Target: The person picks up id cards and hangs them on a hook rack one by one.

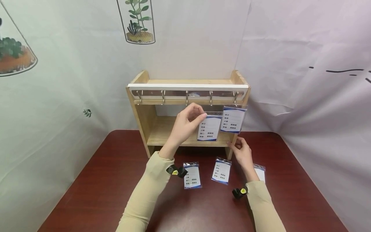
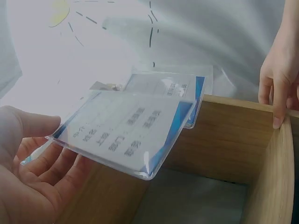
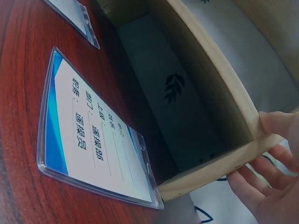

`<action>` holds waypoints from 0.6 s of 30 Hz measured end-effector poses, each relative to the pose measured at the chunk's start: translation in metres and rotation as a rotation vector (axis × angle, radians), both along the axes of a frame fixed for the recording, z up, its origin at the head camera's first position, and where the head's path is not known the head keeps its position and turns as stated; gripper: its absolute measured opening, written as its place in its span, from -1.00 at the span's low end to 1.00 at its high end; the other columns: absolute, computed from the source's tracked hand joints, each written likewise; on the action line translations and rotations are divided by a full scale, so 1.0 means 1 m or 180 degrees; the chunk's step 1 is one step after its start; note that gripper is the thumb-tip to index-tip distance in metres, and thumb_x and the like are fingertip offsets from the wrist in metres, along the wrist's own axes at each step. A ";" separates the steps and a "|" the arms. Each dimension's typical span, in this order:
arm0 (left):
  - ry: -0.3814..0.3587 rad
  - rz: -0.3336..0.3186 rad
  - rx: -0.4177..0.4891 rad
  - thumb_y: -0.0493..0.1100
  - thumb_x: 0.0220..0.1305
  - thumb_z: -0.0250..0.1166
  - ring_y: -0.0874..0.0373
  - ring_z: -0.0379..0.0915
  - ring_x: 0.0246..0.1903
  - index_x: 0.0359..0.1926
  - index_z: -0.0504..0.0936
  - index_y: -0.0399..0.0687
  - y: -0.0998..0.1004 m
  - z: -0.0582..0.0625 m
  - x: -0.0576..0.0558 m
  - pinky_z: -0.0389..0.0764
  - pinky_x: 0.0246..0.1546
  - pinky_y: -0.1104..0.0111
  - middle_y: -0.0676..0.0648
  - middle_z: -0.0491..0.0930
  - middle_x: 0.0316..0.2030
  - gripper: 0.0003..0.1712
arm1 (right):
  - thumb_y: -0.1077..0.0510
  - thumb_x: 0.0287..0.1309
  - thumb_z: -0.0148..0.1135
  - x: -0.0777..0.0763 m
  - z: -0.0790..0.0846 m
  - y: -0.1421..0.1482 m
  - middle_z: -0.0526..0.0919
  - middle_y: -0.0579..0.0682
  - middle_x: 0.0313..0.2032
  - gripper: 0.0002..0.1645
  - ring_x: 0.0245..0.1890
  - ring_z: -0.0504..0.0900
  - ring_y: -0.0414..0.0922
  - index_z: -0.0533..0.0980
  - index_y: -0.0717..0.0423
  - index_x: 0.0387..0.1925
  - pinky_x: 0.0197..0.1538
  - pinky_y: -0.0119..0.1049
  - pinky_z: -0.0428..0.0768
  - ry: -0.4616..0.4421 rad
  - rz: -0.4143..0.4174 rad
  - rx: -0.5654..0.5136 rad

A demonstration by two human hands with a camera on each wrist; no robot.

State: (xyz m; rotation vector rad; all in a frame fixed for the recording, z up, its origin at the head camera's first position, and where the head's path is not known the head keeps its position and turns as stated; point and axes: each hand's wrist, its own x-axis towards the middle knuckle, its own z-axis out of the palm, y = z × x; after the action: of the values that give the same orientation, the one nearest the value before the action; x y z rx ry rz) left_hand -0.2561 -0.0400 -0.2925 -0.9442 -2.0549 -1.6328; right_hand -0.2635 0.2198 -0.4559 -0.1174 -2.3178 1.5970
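My left hand [image 1: 186, 124] pinches a clear-sleeved name badge [image 1: 209, 128] by its top left corner, between thumb and fingers. In the left wrist view this badge [image 2: 128, 128] is tilted and partly overlaps a second badge behind it. That second badge [image 1: 233, 120] hangs below the rightmost hook [image 1: 235, 96] of the wooden rack [image 1: 162, 133]. My right hand [image 1: 242, 153] grips the rack's right side panel near the lower shelf. In the right wrist view its thumb and fingers [image 3: 252, 186] lie on either side of the wooden edge [image 3: 219, 165].
Two badges lie on the dark red table in front of the rack, one left [image 1: 192, 176] and one nearer the right leg [image 1: 221, 171]. Another badge [image 1: 260, 172] is partly hidden by the right forearm. A white strip [image 1: 188, 87] carries several metal hooks. Printed cloth [image 1: 290, 64] hangs behind.
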 end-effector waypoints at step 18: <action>0.0089 0.0217 0.0282 -0.20 0.37 0.34 0.14 0.60 -0.32 -0.16 0.57 -0.16 0.013 0.002 -0.020 0.57 -0.19 0.32 -0.10 0.75 -0.27 -0.86 | -0.01 0.30 0.35 0.004 0.001 -0.003 0.56 0.33 0.14 -0.32 0.15 0.58 0.20 0.36 0.27 0.29 0.14 0.11 0.57 0.0000 -0.0046 0.0018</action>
State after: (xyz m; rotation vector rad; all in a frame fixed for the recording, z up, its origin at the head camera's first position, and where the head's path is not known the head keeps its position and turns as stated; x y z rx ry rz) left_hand -0.2757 -0.0265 -0.2910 -0.8531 -1.9572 -1.6511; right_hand -0.2600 0.2169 -0.4550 -0.1325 -2.3161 1.5833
